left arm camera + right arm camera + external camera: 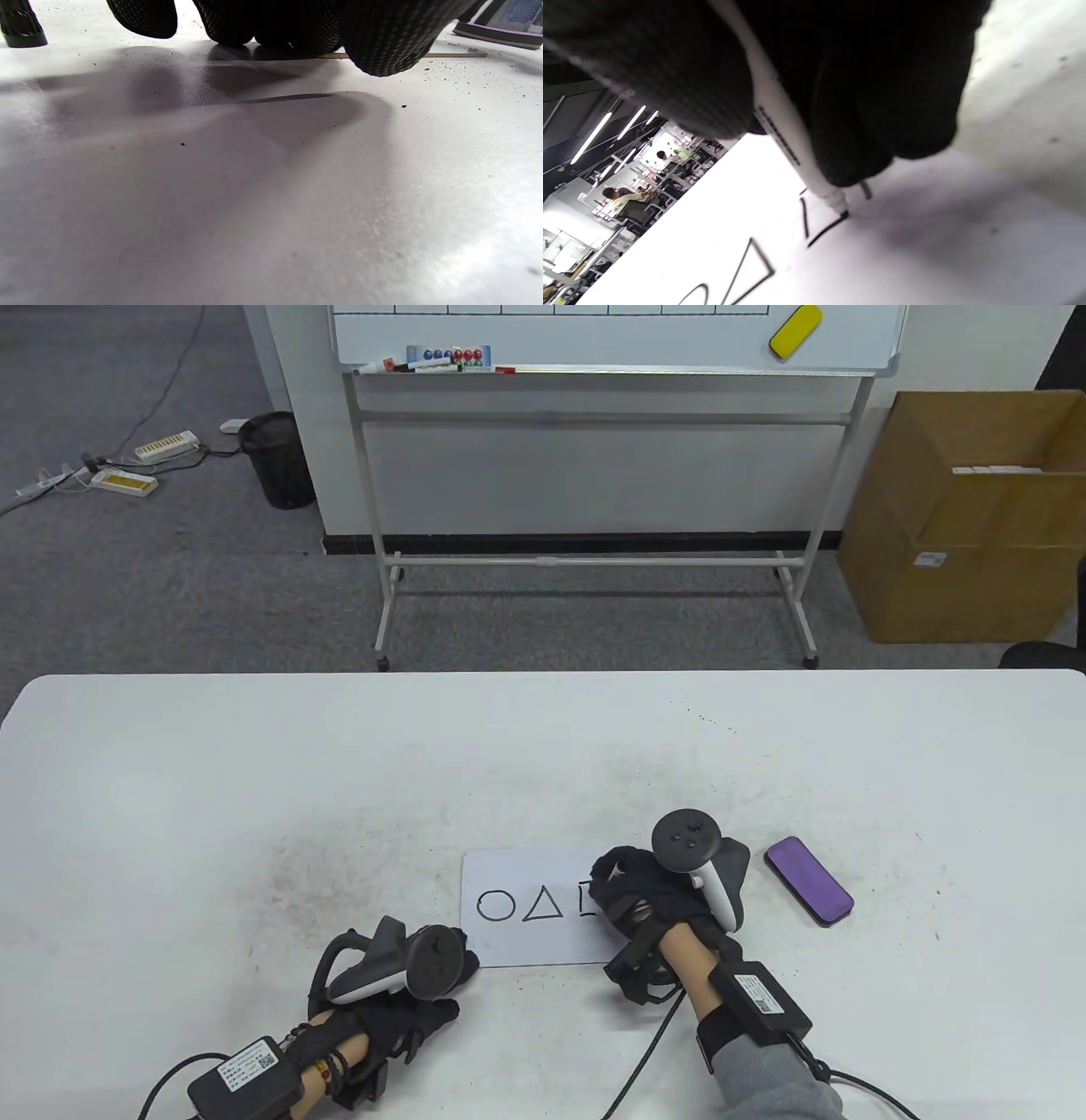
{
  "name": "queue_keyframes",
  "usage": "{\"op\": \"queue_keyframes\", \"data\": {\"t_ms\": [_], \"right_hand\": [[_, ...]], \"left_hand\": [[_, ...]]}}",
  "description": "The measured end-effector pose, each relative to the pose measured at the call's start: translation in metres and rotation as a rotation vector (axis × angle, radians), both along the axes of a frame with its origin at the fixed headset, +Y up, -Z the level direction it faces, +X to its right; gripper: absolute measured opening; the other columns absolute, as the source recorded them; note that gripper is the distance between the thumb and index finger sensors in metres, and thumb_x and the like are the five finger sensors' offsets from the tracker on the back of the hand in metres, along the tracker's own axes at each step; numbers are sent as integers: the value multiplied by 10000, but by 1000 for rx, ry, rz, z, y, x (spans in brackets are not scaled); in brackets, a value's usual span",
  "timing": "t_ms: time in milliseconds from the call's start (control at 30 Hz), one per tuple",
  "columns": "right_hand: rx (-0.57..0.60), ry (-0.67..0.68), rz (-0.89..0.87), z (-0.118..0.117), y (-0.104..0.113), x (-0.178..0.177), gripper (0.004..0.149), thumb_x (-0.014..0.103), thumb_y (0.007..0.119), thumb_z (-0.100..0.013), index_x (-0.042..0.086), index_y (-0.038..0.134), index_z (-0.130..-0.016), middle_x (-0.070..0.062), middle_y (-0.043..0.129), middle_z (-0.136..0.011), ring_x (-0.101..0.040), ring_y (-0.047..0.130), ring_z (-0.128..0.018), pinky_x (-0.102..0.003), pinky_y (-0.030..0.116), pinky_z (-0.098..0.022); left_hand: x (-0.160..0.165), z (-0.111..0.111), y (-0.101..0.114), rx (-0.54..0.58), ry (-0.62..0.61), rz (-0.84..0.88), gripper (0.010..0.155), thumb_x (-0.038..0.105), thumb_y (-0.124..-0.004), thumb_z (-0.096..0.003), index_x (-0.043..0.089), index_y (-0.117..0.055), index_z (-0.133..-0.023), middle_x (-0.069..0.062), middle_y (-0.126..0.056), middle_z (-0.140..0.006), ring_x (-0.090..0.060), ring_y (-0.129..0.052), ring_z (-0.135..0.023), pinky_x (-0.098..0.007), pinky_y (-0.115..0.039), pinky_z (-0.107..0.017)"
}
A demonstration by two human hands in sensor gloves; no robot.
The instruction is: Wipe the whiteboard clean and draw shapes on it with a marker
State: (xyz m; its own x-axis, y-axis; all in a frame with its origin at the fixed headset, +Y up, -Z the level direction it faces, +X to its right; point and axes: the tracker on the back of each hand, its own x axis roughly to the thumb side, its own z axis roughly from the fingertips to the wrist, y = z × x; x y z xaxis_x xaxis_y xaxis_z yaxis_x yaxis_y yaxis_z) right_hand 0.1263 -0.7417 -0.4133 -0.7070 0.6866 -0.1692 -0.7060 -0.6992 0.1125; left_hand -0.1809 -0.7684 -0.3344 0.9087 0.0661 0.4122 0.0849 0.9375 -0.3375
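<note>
A small whiteboard (pixel 526 872) lies flat near the table's front edge, bearing a black circle (pixel 495 905), a triangle (pixel 541 905) and part of a square (pixel 584 899). My right hand (pixel 609 892) grips a white marker (pixel 791 144) over the board's right side. The marker's tip (pixel 843 213) touches the board at a corner of the half-drawn square. My left hand (pixel 454 959) rests at the board's lower left corner, its fingertips (pixel 382 46) down against the board's thin edge (pixel 449 54). A purple eraser (pixel 808 880) lies on the table right of my right hand.
Beyond the table stands a large whiteboard on a wheeled frame (pixel 594 560), with markers and a yellow eraser (pixel 796 331) on it. A cardboard box (pixel 967 517) sits at the right, a black bin (pixel 276 458) and power strips (pixel 165 445) on the floor at the left.
</note>
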Motion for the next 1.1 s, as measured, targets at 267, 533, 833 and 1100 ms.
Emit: {"op": "queue_keyframes", "data": {"t_ms": [267, 533, 833, 1100], "right_hand": [[18, 10, -21, 3, 4, 7, 431, 376, 945, -335, 229, 936, -739, -94, 984, -756, -280, 1139, -520, -342, 983, -366], [123, -43, -218, 36, 28, 24, 437, 371, 944, -339, 224, 929, -749, -103, 970, -767, -285, 1128, -529, -350, 974, -369], [187, 6, -389, 66, 32, 24, 434, 365, 941, -350, 227, 922, -762, -107, 958, -785, -299, 1116, -555, -355, 969, -388], [207, 21, -456, 70, 32, 34, 436, 366, 941, -350, 232, 919, -764, -101, 955, -791, -287, 1119, -563, -356, 967, -394]], "left_hand": [[0, 0, 0, 5, -2, -1, 630, 459, -737, -404, 343, -585, -1005, 61, -467, -1180, -235, -504, -1129, -572, -535, -788], [-2, -1, 1, -10, -9, 23, 661, 488, -742, -393, 338, -585, -1018, 50, -472, -1184, -242, -507, -1130, -575, -554, -782], [-38, -3, 49, 162, 98, 311, 653, 506, -756, -365, 307, -689, -983, -6, -628, -1140, -291, -697, -1054, -570, -638, -741], [-83, -18, 61, 294, 348, 238, 675, 506, -817, -353, 303, -701, -986, -35, -640, -1137, -310, -703, -1047, -572, -647, -734]]}}
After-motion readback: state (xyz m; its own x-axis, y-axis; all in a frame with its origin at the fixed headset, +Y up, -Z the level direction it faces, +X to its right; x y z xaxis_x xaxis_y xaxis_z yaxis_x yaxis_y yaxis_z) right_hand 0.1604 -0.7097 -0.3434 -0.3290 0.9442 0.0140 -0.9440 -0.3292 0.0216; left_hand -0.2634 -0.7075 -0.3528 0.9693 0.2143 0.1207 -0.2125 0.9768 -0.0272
